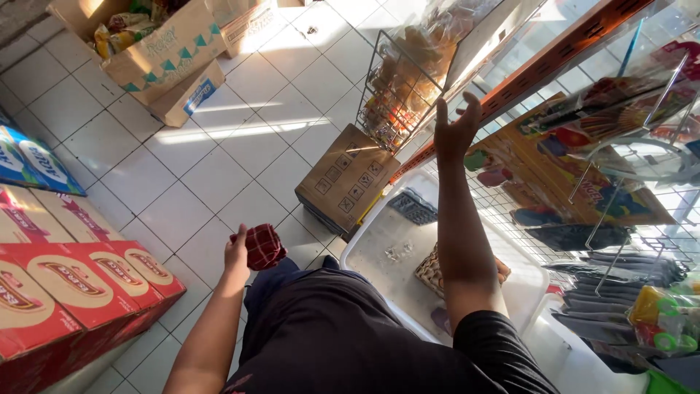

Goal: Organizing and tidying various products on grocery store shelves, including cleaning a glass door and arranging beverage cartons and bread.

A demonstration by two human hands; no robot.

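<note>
Fingers of the left hand (237, 252) clamp a red cloth (263, 246); right hand (456, 131), fingers apart, above a white tub (379, 241) holding a woven piece (430, 270).

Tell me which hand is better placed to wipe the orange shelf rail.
Probably the left hand: its fingers hold the red checked cloth, though low over the floor. The right hand is at the orange shelf rail, open and without a cloth.

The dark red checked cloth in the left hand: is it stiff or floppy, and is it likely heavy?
The cloth is probably floppy: it sits bunched into a soft lump in the left hand. It seems light, since the grip looks loose and only the fingers hold it. Being woven fabric, it is unlikely to slip, roll or break.
</note>
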